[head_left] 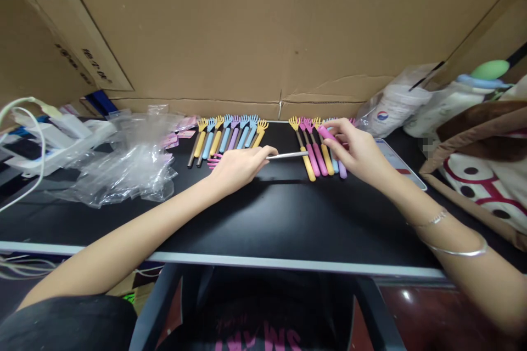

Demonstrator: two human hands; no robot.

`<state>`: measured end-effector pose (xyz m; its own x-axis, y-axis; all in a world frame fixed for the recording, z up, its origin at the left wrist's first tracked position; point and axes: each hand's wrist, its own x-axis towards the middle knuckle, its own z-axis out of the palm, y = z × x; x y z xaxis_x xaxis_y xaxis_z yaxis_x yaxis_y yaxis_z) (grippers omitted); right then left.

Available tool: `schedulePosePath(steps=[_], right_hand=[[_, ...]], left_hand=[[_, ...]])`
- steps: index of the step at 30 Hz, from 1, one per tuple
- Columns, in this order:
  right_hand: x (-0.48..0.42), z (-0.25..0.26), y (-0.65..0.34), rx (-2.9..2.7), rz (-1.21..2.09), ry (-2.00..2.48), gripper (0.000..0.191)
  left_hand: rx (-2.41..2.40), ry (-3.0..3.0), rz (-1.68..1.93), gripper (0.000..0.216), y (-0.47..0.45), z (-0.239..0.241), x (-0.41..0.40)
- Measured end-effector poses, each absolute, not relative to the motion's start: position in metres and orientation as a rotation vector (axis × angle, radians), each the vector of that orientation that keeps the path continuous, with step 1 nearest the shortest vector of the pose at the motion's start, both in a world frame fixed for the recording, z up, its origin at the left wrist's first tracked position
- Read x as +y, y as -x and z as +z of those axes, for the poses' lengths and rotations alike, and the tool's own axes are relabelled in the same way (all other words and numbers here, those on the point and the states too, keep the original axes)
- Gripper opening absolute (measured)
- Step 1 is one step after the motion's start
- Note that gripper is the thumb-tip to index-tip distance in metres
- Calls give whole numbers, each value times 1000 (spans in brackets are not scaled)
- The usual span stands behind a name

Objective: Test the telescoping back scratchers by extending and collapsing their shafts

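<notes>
My left hand (241, 165) is closed around the pink claw end of a telescopic back scratcher whose silver rod (288, 155) sticks out to the right. My right hand (354, 151) pinches that scratcher's pink handle (327, 132) at the rod's far end. Behind my left hand lies a row of scratchers (228, 140) with yellow, blue and purple handles. Under and beside my right hand lies a second row (315, 153) with yellow, pink, blue and purple handles.
Crumpled clear plastic bags (127, 167) lie at the left on the black table (272, 219), with white boxes and cables beyond them. Cardboard (267, 33) walls off the back. Bagged items and a patterned bag (486, 175) stand at the right.
</notes>
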<state>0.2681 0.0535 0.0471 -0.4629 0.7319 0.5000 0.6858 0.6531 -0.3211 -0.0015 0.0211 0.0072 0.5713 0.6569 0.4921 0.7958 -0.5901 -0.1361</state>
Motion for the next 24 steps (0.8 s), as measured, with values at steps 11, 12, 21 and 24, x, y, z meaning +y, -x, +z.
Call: schedulePosePath(steps=[11, 12, 21, 24], right_hand=[[50, 42, -274, -2356, -154, 1157, 30], [50, 42, -275, -2358, -151, 1173, 30], [46, 44, -273, -2532, 105, 1179, 30], [45, 44, -272, -2535, 145, 1188, 30]], left_hand=[[-1195, 2369, -509, 28, 2, 12, 19], [-1204, 2366, -503, 29, 2, 12, 18], [-1203, 2415, -549, 31, 7, 17, 19], [-1206, 2423, -553, 32, 8, 17, 21]])
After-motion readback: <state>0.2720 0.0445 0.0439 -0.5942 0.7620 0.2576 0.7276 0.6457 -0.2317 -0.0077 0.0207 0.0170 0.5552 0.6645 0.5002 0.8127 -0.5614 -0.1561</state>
